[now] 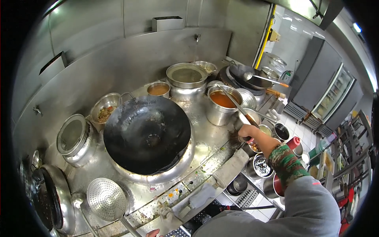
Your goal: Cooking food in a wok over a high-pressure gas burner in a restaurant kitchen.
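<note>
My right hand (249,133) is closed around the brown wooden handle of a long metal ladle (232,97). The shaft slants up and left over a steel pot (218,118) of orange-red liquid; I cannot make out its bowl clearly. At the bottom edge only the fingertips of my left hand (152,233) show, stretched out with no object seen in them. Nearest to them is the handle of a perforated skimmer (106,199), which lies on the steel stove top. A large black wok (147,132) sits bare on the burner ring ahead.
Behind the wok are a bowl of chopped food (105,113), a small pot of brown liquid (158,90) and a wide strainer-topped pot (186,75). Another wok (250,77) holds a second ladle at the far right. Seasoning pots crowd below my right forearm. A folded cloth (231,168) lies along the front edge.
</note>
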The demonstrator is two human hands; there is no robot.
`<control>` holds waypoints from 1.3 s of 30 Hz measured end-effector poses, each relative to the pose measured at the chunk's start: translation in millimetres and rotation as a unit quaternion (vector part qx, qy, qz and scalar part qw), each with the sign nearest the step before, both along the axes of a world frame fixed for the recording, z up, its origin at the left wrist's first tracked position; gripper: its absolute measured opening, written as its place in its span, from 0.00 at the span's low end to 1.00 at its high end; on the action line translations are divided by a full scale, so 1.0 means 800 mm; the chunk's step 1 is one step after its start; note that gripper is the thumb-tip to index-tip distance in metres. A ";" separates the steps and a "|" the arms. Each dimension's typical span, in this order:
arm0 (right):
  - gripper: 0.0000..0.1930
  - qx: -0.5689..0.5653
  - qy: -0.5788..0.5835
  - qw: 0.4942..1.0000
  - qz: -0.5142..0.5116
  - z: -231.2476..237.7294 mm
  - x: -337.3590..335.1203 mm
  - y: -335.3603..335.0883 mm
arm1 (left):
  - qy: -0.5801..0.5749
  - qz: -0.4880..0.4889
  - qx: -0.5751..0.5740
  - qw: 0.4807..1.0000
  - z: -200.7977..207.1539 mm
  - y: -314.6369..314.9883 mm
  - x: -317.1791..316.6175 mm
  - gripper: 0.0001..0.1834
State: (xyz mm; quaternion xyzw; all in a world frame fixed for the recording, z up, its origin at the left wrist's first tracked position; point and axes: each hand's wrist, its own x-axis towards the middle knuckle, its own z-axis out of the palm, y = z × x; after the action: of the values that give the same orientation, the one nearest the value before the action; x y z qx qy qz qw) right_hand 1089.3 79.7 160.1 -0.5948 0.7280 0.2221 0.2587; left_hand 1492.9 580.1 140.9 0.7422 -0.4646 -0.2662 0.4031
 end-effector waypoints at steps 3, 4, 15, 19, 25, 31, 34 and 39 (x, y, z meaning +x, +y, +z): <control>0.12 0.020 -0.137 0.980 -0.144 0.023 0.013 0.014 | 0.003 0.000 -0.003 1.000 -0.011 0.008 0.004 0.15; 0.11 0.052 -0.182 0.971 -0.149 0.037 0.010 0.011 | -0.002 -0.001 -0.006 1.000 -0.012 0.005 0.003 0.15; 0.18 -0.007 -0.196 0.981 0.015 0.044 0.038 0.070 | 0.006 0.045 0.032 0.998 -0.019 0.029 0.000 0.15; 0.16 -0.150 0.041 0.973 0.172 -0.020 -0.030 -0.015 | -0.020 -0.006 0.000 1.000 -0.007 0.003 -0.005 0.16; 0.15 -0.062 -0.154 0.980 0.106 0.041 0.091 0.090 | -0.005 0.054 0.031 0.998 -0.007 0.025 -0.008 0.14; 0.17 -0.290 -0.071 0.933 0.200 -0.011 0.061 -0.054 | -0.048 -0.014 -0.010 0.999 0.015 0.002 -0.016 0.13; 0.17 -0.165 -0.054 0.967 0.188 -0.022 0.084 -0.059 | 0.001 0.020 0.027 0.999 0.044 -0.004 -0.026 0.13; 0.16 0.055 -0.170 0.967 0.183 0.066 0.086 0.097 | -0.006 0.089 0.087 0.992 -0.010 0.062 -0.014 0.14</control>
State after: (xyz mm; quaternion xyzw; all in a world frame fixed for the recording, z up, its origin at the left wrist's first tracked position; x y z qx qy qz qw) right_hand 1158.2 157.0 212.7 -0.7317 0.5391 0.2008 0.3656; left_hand 1481.9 629.5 133.2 0.8142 -0.3746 -0.2641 0.3564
